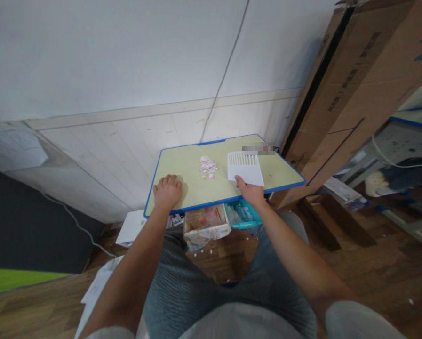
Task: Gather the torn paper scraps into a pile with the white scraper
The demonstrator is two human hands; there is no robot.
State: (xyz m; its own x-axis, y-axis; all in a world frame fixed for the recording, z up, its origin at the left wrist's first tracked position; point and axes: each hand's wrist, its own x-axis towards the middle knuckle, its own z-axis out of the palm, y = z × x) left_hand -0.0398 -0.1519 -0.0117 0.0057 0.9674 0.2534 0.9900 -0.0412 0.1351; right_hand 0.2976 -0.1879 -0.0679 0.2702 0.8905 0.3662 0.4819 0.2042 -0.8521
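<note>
At a blue-edged table, your right hand pinches a slotted white sheet by its near edge, thumb uppermost, right of the scraps; light pressure should spare its strips. Your left hand rests palm-down, fingers loosely open, gripping nothing.

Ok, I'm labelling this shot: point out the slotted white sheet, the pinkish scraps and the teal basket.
Slotted white sheet (248,173), head view: on its uncut part below the slots.
Pinkish scraps (208,165), head view: middle of the pile.
Teal basket (246,225), head view: its front rim.
</note>
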